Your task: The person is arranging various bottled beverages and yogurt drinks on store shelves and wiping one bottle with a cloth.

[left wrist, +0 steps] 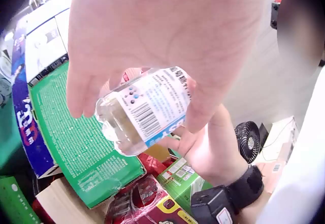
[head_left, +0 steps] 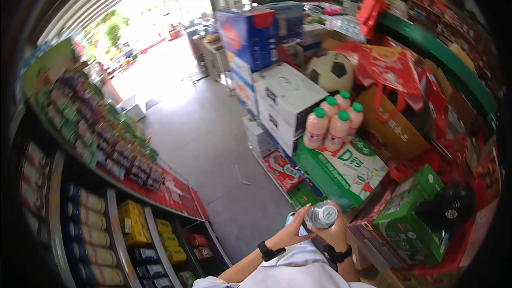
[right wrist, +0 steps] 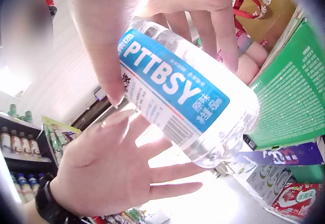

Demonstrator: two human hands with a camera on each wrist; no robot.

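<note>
Meanwhile, in a shop aisle, a person is holding a clear water bottle (head_left: 321, 215) low in front of the body. The right hand (head_left: 337, 233) is gripping it, thumb and fingers curled round the blue label. The left hand (right wrist: 117, 173) is lying flat and spread just beside the bottle's base; whether it is touching cannot be told.

The grip is looking like a fingertip one on smooth plastic, so the bottle could be slipping if the fingers loosen, with only the flat left palm beside it. A fall would likely be landing it on the green box (head_left: 346, 173) or the cartons packed just beyond the hands. A wide swing to the right could be toppling the pink bottles (head_left: 333, 120) standing loose on that box.

Room is lying to the left: bare floor (head_left: 213, 144) is running between the stacked goods and the shelves (head_left: 106, 192) towards the bright doorway. On the right, stock is crowding close.
</note>
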